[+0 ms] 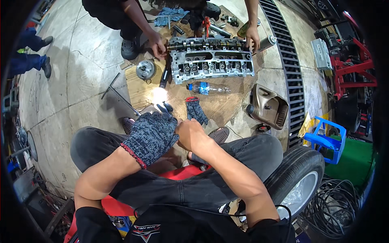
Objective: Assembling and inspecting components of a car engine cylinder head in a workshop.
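Observation:
My left hand point(150, 135) wears a dark grey knitted glove with a red cuff. Its fingers curl in and meet my right hand point(191, 133), which is bare and closed. What either hand grips is hidden where they touch. A second knitted glove point(196, 111) lies on cardboard just beyond my right hand. From the left, a T-handle wrench point(121, 97) reaches toward my gloved fingers. Farther off, a cylinder head point(212, 65) with a camshaft point(210, 45) rests on the cardboard. A co-worker's hands point(157, 45) touch its ends.
A lit work light point(164, 77), a round metal gear point(146, 69) and a plastic bottle point(210, 88) lie before the cylinder head. An oil jug point(268, 106) stands right, beside the drain grate point(285, 50). A tyre point(298, 170) lies by my right knee.

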The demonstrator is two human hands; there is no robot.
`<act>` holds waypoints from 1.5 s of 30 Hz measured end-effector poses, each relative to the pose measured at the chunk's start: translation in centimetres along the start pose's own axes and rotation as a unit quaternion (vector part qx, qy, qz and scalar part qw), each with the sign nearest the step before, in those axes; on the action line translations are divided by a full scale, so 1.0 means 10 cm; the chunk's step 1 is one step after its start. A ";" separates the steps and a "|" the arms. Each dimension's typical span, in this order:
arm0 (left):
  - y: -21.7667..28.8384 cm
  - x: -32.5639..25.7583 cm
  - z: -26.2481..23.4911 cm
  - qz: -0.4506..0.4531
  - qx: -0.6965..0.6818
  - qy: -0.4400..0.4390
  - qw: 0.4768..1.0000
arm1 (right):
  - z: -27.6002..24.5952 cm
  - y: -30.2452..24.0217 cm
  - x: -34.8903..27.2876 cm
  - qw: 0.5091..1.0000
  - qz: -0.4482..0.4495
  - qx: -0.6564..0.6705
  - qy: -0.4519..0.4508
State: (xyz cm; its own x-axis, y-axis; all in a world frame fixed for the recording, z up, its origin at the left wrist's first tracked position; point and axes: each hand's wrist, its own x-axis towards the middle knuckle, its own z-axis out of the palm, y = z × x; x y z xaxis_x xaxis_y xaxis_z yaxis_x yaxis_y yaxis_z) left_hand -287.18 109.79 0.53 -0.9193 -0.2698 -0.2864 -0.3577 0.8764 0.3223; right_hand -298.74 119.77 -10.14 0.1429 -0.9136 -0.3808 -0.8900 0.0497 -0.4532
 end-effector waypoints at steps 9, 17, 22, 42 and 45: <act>-0.02 0.01 0.01 -0.010 -0.003 0.002 1.000 | -0.01 -0.02 0.03 0.999 0.015 -0.026 -0.024; 0.00 -0.01 0.02 -0.002 -0.006 0.037 0.999 | 0.03 0.00 -0.01 1.000 0.008 -0.010 -0.002; -0.01 -0.01 0.05 -0.014 0.002 0.002 1.000 | 0.09 0.03 -0.03 0.998 -0.035 -0.010 0.045; -0.01 0.01 0.07 -0.010 0.015 0.005 1.000 | 0.10 0.01 -0.01 0.998 -0.018 0.000 0.066; -0.01 0.01 0.05 -0.006 0.000 0.010 1.000 | 0.08 0.02 -0.02 0.996 -0.015 0.032 0.077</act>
State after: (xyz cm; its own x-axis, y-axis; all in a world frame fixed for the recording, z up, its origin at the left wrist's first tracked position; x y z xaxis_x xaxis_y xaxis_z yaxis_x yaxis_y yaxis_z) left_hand -287.16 109.91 -0.02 -0.9179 -0.2884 -0.2727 -0.3690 0.8730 0.3189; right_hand -298.64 120.29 -10.81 0.0963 -0.9660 -0.2398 -0.8564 0.0424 -0.5146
